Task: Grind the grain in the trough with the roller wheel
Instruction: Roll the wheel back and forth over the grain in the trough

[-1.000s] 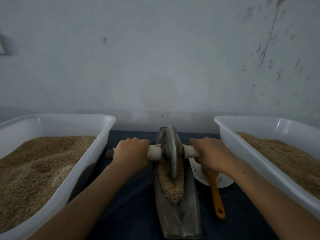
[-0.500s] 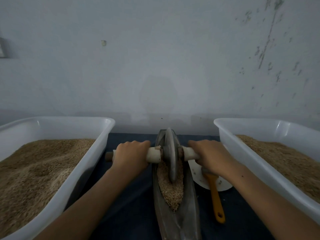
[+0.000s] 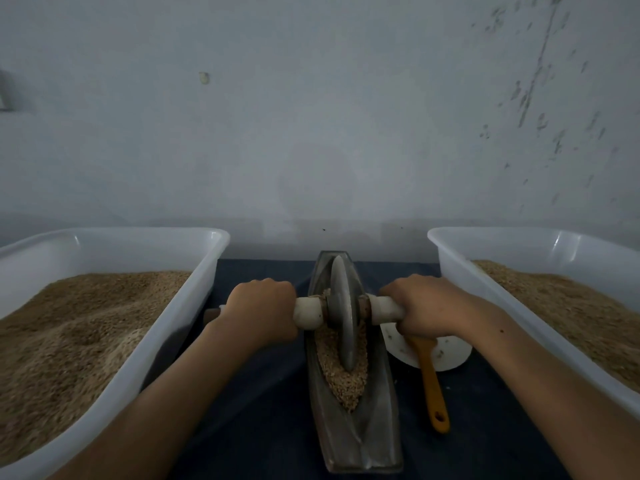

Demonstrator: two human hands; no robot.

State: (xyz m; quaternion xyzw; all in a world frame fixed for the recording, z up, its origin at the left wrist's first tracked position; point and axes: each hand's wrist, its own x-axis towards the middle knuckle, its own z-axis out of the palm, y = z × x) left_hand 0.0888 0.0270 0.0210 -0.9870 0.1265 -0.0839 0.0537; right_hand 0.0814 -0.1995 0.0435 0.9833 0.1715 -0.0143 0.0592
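A narrow boat-shaped metal trough point(image 3: 374, 434) lies lengthwise on the dark table in front of me. Brown grain point(image 3: 346, 382) fills its middle. A grey metal roller wheel point(image 3: 343, 317) stands upright in the trough, its lower edge sunk in the grain. A pale axle handle point(image 3: 308, 313) runs through the wheel to both sides. My left hand point(image 3: 261, 311) grips the left end of the handle. My right hand point(image 3: 420, 306) grips the right end. The far tip of the trough is partly hidden behind the wheel.
Two large white plastic tubs of grain flank the trough, the left tub point(image 3: 194, 299) and the right tub point(image 3: 460, 282). A white plate point(image 3: 450, 355) with an orange-handled brush point(image 3: 433, 386) lies right of the trough. A grey wall stands close behind.
The wheel stays in much the same place in the trough, with both hands still gripping the handle. The view has shifted slightly.
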